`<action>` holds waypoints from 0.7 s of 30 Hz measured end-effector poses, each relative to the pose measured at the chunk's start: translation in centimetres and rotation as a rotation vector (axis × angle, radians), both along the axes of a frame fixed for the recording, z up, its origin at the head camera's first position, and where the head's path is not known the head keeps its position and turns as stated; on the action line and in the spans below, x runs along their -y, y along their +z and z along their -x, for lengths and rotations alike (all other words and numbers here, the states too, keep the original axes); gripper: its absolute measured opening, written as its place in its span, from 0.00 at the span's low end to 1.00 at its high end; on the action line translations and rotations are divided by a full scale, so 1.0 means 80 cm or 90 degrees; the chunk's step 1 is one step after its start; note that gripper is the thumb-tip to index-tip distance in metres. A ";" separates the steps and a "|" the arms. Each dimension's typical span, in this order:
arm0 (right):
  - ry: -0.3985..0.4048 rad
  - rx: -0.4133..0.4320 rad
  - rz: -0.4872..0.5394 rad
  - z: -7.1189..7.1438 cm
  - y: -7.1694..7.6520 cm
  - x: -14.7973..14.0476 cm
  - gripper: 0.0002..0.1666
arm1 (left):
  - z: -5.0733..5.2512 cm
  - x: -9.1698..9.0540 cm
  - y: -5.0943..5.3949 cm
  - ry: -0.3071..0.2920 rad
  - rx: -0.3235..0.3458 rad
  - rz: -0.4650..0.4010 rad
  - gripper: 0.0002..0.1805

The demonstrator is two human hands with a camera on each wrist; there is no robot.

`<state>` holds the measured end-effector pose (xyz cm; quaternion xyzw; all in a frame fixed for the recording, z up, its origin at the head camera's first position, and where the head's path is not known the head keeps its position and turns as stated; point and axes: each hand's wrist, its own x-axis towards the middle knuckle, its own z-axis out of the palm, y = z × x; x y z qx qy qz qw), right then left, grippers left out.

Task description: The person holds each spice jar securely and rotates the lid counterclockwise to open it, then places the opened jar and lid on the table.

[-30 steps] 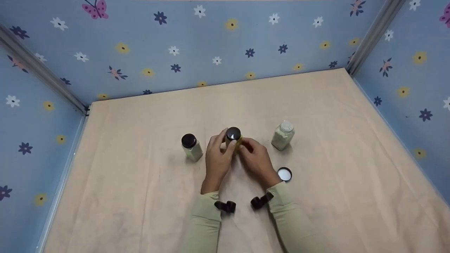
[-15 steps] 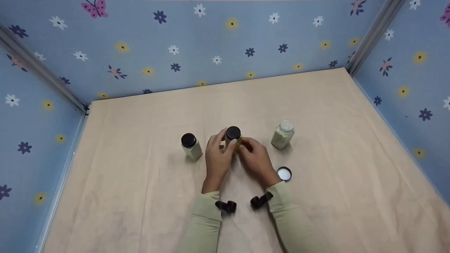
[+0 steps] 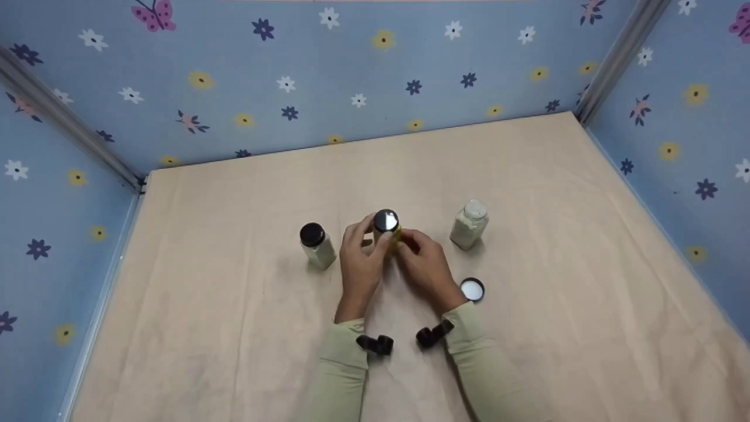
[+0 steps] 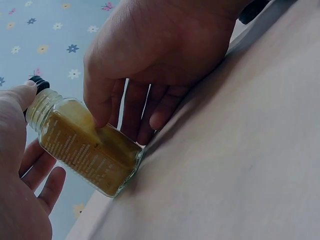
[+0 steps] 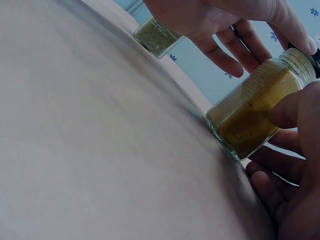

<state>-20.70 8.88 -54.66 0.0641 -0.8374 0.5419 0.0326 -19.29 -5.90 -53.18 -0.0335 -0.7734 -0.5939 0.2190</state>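
A square glass jar of yellow-brown powder (image 4: 92, 152) stands on the cloth between my hands. My left hand (image 3: 361, 264) pinches its black screw lid (image 3: 386, 220) between thumb and fingers. In both wrist views the lid sits at the jar's mouth, with bare glass threads showing below it. My right hand (image 3: 429, 268) grips the jar's body, thumb on one side and fingers behind. To the left stands a jar of pale green powder (image 3: 321, 255) with a black lid on. On the right is another pale green jar (image 3: 469, 227), without a black lid, its top whitish.
A loose black lid (image 3: 472, 289) lies with its white inside up, close beside my right wrist. Beige cloth (image 3: 234, 328) covers the table. Blue flowered panels (image 3: 328, 64) enclose its back and both sides.
Both hands keep nearly the same place on the jar. The shine on the held lid's top changes. The whole head view shifts slightly left.
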 end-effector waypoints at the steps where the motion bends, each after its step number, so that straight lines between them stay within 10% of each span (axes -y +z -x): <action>1: 0.000 0.000 -0.001 0.000 0.000 0.000 0.17 | 0.000 0.000 0.000 0.000 -0.004 -0.003 0.25; 21: -0.005 -0.005 0.014 0.001 -0.002 0.000 0.17 | -0.007 0.004 -0.003 0.005 -0.124 -0.073 0.19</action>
